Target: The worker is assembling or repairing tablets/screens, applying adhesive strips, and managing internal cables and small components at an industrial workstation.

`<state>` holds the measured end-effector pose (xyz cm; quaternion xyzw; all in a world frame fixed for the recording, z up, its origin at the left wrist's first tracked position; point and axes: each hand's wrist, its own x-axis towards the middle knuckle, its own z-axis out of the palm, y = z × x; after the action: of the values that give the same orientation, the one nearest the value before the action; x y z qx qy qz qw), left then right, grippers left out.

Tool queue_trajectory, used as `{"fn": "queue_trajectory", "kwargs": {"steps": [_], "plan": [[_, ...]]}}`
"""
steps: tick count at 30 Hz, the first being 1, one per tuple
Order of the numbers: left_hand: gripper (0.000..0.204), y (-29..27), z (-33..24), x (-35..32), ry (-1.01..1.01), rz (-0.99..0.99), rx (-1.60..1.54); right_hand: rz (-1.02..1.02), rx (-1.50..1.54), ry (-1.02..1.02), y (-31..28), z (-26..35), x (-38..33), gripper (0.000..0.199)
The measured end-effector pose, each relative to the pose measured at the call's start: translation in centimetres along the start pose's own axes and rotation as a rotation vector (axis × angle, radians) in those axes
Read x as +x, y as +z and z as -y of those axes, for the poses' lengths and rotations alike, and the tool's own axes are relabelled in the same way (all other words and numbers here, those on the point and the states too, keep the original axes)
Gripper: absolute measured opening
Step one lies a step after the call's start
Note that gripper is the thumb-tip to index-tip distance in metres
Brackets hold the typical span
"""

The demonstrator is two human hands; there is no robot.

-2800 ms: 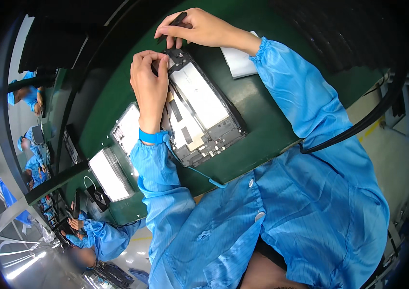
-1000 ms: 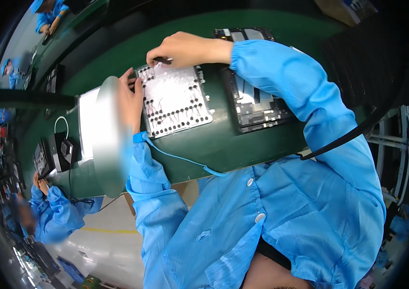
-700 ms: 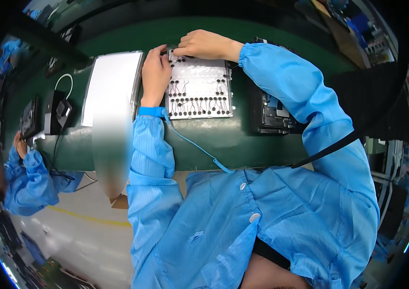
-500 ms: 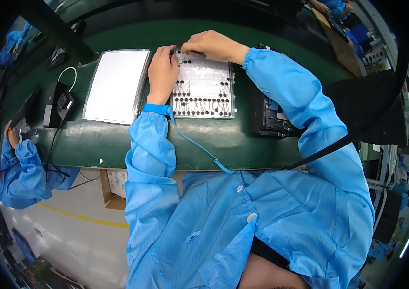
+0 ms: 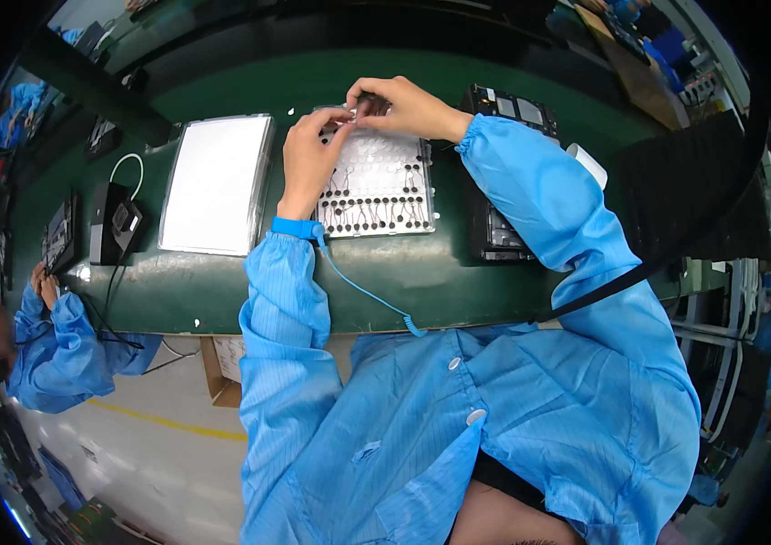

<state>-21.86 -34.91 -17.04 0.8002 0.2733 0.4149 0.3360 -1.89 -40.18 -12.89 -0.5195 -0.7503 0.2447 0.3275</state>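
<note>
A clear tray (image 5: 376,219) lies on the green bench, with rows of small black round parts on thin wire leads in its nearer half. Over its far end my two hands meet, fingertips close together. My left hand (image 5: 311,156) reaches in from the left, thumb and forefinger pinched. My right hand (image 5: 408,107) comes from the right with its fingers curled in a pinch. Whatever small thing lies between the fingertips is too small to make out. A blue wrist strap (image 5: 296,227) with a coiled cord circles my left wrist.
Left of the tray lies a flat white-topped panel (image 5: 217,186). Stacked black device housings (image 5: 501,238) stand to the right, under my right forearm. A black box-shaped device (image 5: 108,222) with cables sits further left. At far left a co-worker's hands (image 5: 45,286) hold a dark part.
My left fingers have moved right to meet my right fingertips above the tray's far end. The whole view has shifted slightly, so the bench appears lower.
</note>
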Motion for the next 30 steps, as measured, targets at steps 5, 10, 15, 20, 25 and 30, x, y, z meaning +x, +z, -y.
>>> {"fn": "queue_trajectory", "kwargs": {"steps": [5,10,15,20,25,30], "plan": [[0.017,-0.9,-1.1,0.3,0.032,0.082,-0.099,-0.001,0.223,0.048,-0.2,-1.1,-0.3,0.023],[0.013,-0.7,-0.9,0.3,0.027,0.085,-0.087,0.014,0.321,0.083,-0.3,-0.9,-0.5,0.026],[0.009,-0.3,-1.2,0.2,-0.016,-0.067,-0.05,-0.043,0.15,0.05,-0.4,0.6,-0.6,0.028],[0.009,0.0,-1.5,0.1,-0.041,-0.077,-0.102,-0.106,0.177,0.015,-0.2,0.1,-0.4,0.027],[0.009,0.0,-1.4,0.0,-0.04,-0.053,-0.147,-0.103,0.483,0.063,-0.5,-0.6,-0.5,0.027],[0.011,0.0,-1.5,0.0,0.137,-0.12,-0.001,-0.04,0.575,0.156,-0.6,-0.3,-0.5,0.027]]}}
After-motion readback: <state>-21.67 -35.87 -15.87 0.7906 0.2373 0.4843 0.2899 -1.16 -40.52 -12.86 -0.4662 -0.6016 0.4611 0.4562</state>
